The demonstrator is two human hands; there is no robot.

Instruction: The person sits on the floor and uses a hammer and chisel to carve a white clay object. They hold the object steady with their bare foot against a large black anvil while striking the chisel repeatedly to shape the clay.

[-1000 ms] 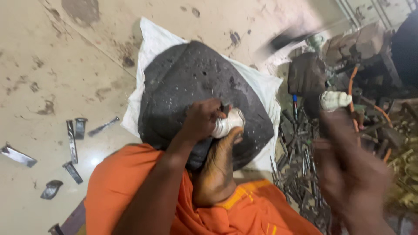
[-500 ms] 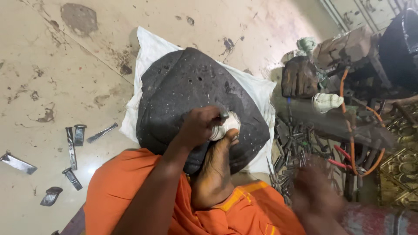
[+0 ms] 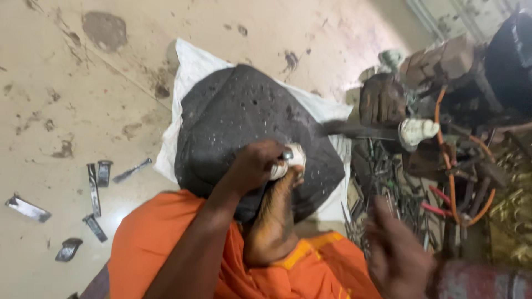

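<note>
Head view: left hand [image 3: 252,166] fingers closed on small metal piece [image 3: 287,156] against dark stone block [image 3: 238,119]; right hand [image 3: 396,257] blurred, grip unclear. Risk: piece may slip near foot [image 3: 274,221].

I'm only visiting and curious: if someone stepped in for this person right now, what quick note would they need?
Left hand: closed around a small white-wrapped piece with a metal tip, held on the dark pitted block.
Right hand: blurred, low at the right beside the pile of metal tools; whether it holds anything cannot be told.
A bare foot rests against the block, which sits on a white sack.
Loose metal strips lie on the floor to the left.
Progress cannot be judged.
</note>
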